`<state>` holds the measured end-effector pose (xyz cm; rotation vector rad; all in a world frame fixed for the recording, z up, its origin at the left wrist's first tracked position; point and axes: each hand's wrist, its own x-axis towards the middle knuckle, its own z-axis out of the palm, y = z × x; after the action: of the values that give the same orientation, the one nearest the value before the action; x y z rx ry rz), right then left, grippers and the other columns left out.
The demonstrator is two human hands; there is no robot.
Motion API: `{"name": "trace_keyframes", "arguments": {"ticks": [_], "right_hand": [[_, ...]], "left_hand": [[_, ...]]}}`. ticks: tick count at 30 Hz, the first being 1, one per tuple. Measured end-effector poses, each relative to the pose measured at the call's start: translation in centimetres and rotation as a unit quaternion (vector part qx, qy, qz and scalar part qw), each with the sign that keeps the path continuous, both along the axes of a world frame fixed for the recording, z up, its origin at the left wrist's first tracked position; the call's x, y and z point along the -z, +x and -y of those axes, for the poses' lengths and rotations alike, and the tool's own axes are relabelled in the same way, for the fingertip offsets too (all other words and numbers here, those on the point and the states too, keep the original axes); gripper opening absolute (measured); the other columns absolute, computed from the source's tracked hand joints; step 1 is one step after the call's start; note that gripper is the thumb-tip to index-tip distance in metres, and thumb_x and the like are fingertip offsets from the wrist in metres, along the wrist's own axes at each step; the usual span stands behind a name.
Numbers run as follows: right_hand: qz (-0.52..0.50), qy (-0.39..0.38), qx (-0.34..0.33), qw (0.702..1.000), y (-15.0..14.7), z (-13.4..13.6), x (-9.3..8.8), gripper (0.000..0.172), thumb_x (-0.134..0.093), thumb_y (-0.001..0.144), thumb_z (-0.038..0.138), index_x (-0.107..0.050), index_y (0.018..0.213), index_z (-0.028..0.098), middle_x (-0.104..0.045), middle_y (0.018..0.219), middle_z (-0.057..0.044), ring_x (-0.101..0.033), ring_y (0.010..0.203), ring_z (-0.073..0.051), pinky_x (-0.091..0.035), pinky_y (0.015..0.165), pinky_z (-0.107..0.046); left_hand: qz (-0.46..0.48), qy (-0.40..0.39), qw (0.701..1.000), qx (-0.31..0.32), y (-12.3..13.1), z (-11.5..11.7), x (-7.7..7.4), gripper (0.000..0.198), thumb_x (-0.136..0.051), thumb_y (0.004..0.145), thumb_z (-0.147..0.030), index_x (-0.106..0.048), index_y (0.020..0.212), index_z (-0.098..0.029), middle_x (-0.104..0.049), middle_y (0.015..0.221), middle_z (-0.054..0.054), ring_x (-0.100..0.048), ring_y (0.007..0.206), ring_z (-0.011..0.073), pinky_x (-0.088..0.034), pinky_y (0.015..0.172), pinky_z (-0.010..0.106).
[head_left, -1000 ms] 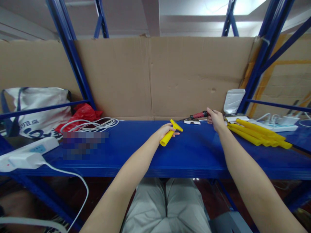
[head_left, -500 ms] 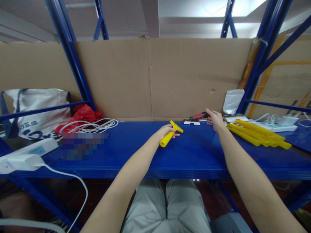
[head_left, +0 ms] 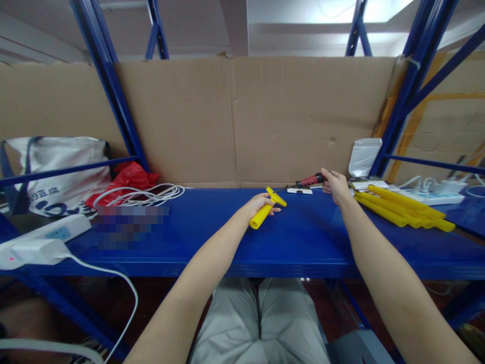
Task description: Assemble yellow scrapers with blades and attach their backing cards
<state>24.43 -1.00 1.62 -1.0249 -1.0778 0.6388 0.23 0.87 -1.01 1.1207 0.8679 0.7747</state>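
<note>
My left hand is closed around a yellow T-shaped handle, whose round hollow-looking end points toward me and whose crossbar faces away. My right hand pinches the back end of a screwdriver with a red and black grip. The screwdriver lies nearly level, its thin shaft running left to the crossbar of the yellow handle. Whether the tip sits in a screw is too small to tell. Below the screwdriver, a small white piece lies on the blue shelf.
Several yellow handles lie piled at the right, near a white power strip and a silvery pouch. On the left are coiled white cable, a red plastic bag, a cloth bag and another power strip. Cardboard stands behind.
Both hands keep their hold on the yellow handle and the screwdriver, with hardly any movement. The whole view has shifted very slightly.
</note>
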Motion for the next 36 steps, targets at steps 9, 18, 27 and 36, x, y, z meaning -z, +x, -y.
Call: {"name": "trace_keyframes", "arguments": {"ticks": [9,18,27,36], "right_hand": [[0.065,0.033,0.032,0.997,-0.5,0.0,-0.2,0.035,-0.068,0.070,0.049,-0.048,0.066,0.021,-0.034,0.042,0.007,-0.031,0.036,-0.006,-0.025,0.034,-0.020],[0.032,0.011,-0.052,0.998,-1.2,0.9,-0.4,0.034,-0.064,0.076,0.048,-0.059,0.086,0.016,-0.044,0.040,0.006,-0.042,0.032,-0.008,-0.030,0.032,-0.019],[-0.016,-0.073,-0.117,0.990,-1.2,1.1,-0.9,0.024,-0.055,0.087,0.037,-0.048,0.076,0.016,-0.061,0.056,-0.003,-0.056,0.044,-0.009,-0.045,0.045,-0.018],[-0.072,-0.107,-0.055,0.990,-1.3,0.5,-0.6,0.017,-0.051,0.087,0.025,-0.048,0.072,0.017,-0.047,0.041,0.003,-0.040,0.032,-0.007,-0.031,0.033,-0.017]], "left_hand": [[-0.027,0.013,0.999,-0.043,0.0,0.3,-0.1,0.073,-0.047,0.075,0.006,-0.027,0.140,-0.019,-0.059,0.119,0.018,-0.067,0.057,0.0150,-0.045,0.041,0.019],[-0.050,0.062,0.992,-0.096,-0.1,-0.4,0.3,0.072,-0.045,0.072,0.007,-0.028,0.138,-0.018,-0.062,0.115,0.017,-0.064,0.052,0.0119,-0.042,0.040,0.017],[-0.093,0.092,0.983,-0.131,-0.4,-1.0,0.3,0.073,-0.056,0.071,0.001,-0.032,0.137,-0.020,-0.063,0.109,0.016,-0.066,0.055,0.0142,-0.044,0.043,0.019],[-0.095,0.125,0.980,-0.123,-0.3,-0.6,0.5,0.073,-0.052,0.069,0.006,-0.035,0.134,-0.022,-0.061,0.111,0.012,-0.064,0.054,0.0116,-0.042,0.042,0.018]]}}
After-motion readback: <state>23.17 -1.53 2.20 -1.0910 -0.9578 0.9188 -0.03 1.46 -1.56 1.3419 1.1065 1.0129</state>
